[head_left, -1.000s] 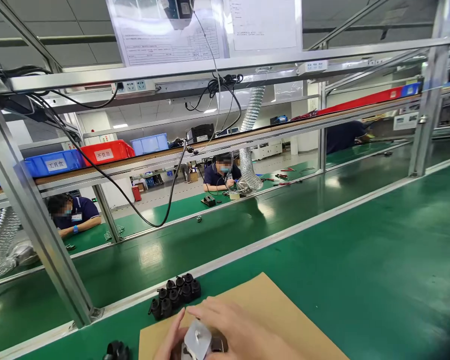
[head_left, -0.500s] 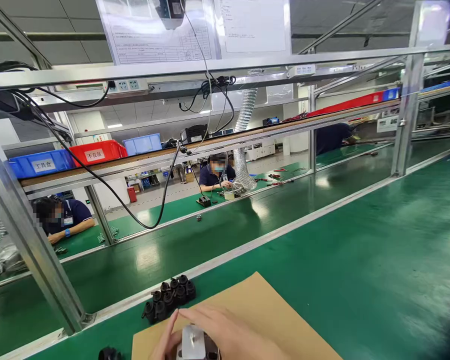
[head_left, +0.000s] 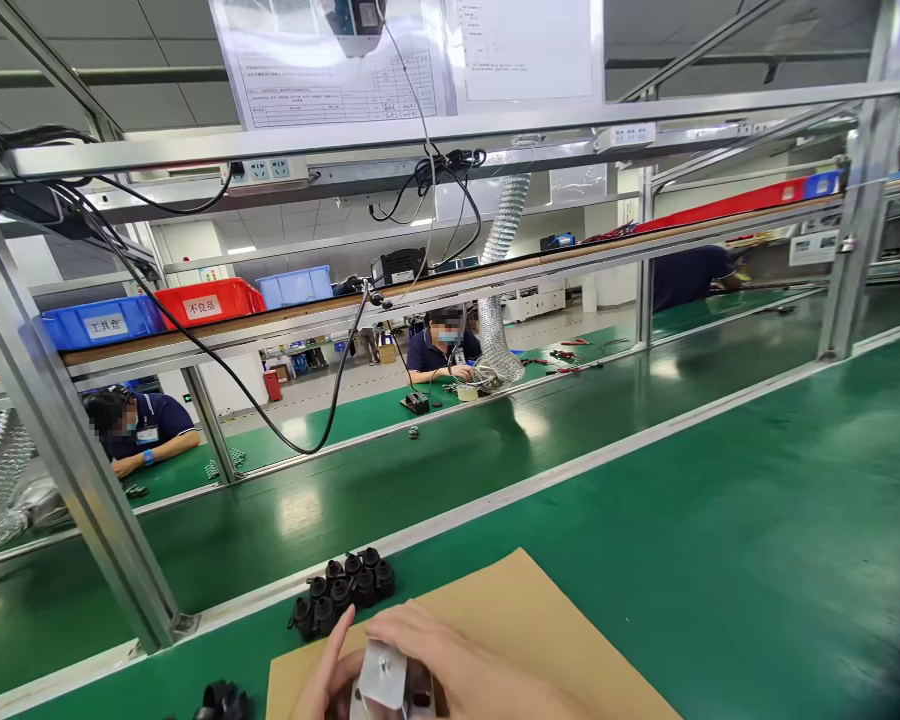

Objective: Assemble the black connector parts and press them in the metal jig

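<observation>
A silvery metal part with a square, flat top plate (head_left: 384, 674) is between my two hands at the bottom edge of the view. My left hand (head_left: 328, 672) closes on its left side, index finger pointing up. From the right, my right hand (head_left: 469, 668) curls round the part, its fingers bent over the far side. Darker areas and a small slot show beside the plate; the lower portion is cut off by the frame. Beneath lies a sheet of brown cardboard (head_left: 525, 620) on the green work surface (head_left: 720, 520).
Several black plastic fittings (head_left: 341, 592) stand in rows beyond the cardboard's left corner. More black pieces (head_left: 223, 700) lie at bottom left. A metal frame post (head_left: 82, 430) rises at left. Across the green belt, co-workers sit at another bench. A black cable (head_left: 330, 410) hangs down.
The view has swung slightly left, so the scene sits further right. My fingertips, which met above the metal part, are now a little apart, and more of its top plate shows.
</observation>
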